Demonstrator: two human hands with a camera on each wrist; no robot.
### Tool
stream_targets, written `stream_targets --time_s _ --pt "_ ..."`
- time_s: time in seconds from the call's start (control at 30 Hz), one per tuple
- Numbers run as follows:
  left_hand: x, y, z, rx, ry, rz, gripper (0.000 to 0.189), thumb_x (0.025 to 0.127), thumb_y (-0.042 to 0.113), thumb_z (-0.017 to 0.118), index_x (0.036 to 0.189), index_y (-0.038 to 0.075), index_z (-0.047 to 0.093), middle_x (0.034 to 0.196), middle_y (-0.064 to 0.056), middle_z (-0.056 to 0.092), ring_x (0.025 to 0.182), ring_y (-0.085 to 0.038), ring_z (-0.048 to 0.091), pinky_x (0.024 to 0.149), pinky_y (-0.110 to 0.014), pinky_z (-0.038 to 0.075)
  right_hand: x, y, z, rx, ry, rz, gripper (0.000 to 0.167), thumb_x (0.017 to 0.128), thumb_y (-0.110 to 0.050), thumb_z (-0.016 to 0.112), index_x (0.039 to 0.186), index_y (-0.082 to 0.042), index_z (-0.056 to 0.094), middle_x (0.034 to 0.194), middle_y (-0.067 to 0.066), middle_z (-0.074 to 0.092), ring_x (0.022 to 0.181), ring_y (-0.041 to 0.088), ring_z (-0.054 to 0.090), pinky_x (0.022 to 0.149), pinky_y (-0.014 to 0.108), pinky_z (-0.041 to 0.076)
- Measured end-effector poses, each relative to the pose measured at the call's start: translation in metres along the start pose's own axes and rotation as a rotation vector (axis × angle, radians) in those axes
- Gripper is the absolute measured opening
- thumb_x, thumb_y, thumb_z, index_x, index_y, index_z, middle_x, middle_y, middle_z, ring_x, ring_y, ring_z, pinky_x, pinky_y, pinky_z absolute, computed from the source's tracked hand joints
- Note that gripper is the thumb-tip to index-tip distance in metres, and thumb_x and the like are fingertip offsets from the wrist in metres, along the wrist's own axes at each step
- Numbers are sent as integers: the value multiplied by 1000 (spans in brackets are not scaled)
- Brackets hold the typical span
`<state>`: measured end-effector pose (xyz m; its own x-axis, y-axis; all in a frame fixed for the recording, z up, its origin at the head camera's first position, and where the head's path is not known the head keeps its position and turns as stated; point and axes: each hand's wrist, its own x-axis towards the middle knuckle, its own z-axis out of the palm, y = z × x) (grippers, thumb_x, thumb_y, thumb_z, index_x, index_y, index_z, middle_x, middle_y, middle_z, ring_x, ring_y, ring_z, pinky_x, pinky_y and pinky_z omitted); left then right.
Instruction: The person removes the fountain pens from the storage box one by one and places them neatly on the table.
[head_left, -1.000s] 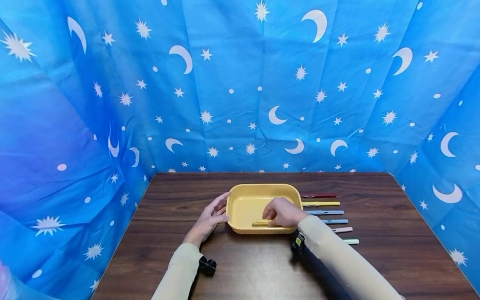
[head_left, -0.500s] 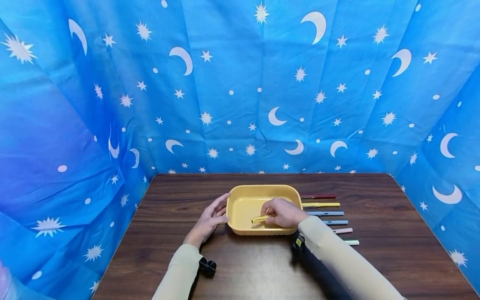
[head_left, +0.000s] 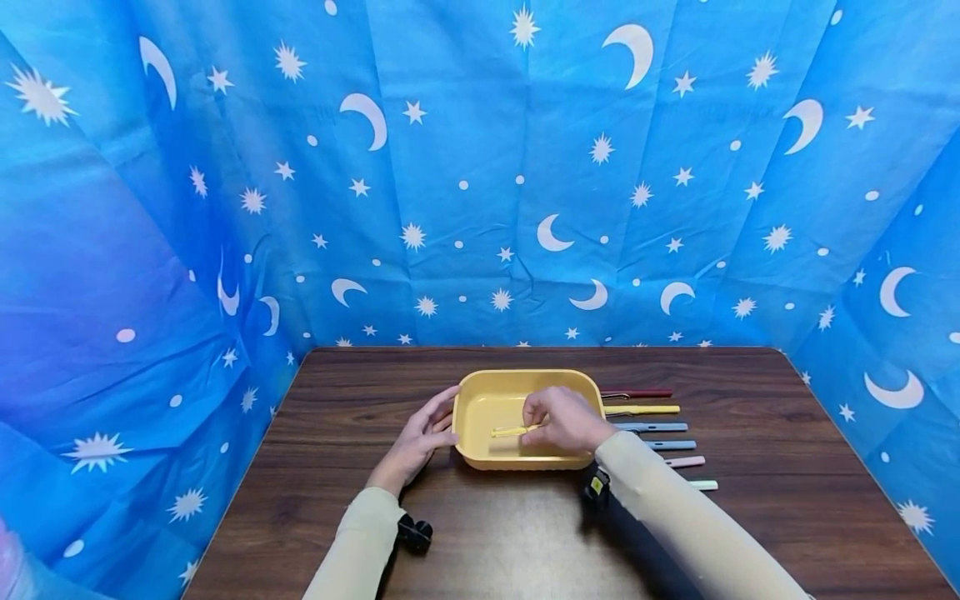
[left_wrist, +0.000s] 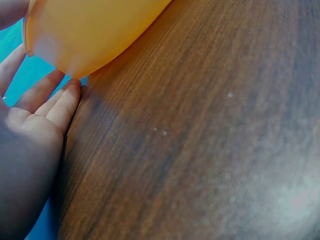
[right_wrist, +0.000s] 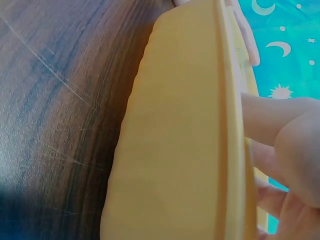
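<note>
A yellow rectangular tray stands on the wooden table. My left hand touches its left end, with thumb and fingers spread along the outside. In the left wrist view the fingers lie fairly straight against the tray wall. Inside the tray, my right hand pinches a yellow pen, whose end points left from the fingertips. The right wrist view has the tray's near wall hiding the pen and the fingertips.
Several pens lie in a column right of the tray: dark red, yellow, two blue, pink and pale green. My right forearm covers some of their ends. A blue star-patterned curtain surrounds the table.
The yellow pen in my right hand has first tilted, then levelled and shifted slightly left and upward in view, reaching farther out from the fingertips. My left hand and the tray stay put.
</note>
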<state>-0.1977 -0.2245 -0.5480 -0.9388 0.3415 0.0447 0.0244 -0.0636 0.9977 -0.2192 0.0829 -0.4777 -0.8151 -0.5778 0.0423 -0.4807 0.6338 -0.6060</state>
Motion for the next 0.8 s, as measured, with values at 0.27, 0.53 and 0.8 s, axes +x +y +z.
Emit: stream_targets --time_s 0.27,0.53,0.8 --pt "0 3 2 -1 9 -9 81 92 -2 72 163 15 38 169 -17 31 155 -35 33 113 -21 44 -3 0 -3 82 36 -30 7 90 -13 83 93 -19 79 90 -12 76 92 11 70 91 40 58" --pt "-1 2 0 -7 2 -2 82 92 -2 72 164 14 37 170 -18 30 155 -36 31 113 -21 44 -8 3 -7 90 69 -58 10 89 -21 86 97 -22 79 95 -13 77 94 8 71 91 38 59" --pt "-1 1 0 0 4 -6 82 92 0 73 164 15 37 169 -18 31 155 -36 32 113 -21 44 -27 4 -20 162 117 -106 10 90 -20 84 100 -18 82 99 -9 78 96 13 70 89 41 60"
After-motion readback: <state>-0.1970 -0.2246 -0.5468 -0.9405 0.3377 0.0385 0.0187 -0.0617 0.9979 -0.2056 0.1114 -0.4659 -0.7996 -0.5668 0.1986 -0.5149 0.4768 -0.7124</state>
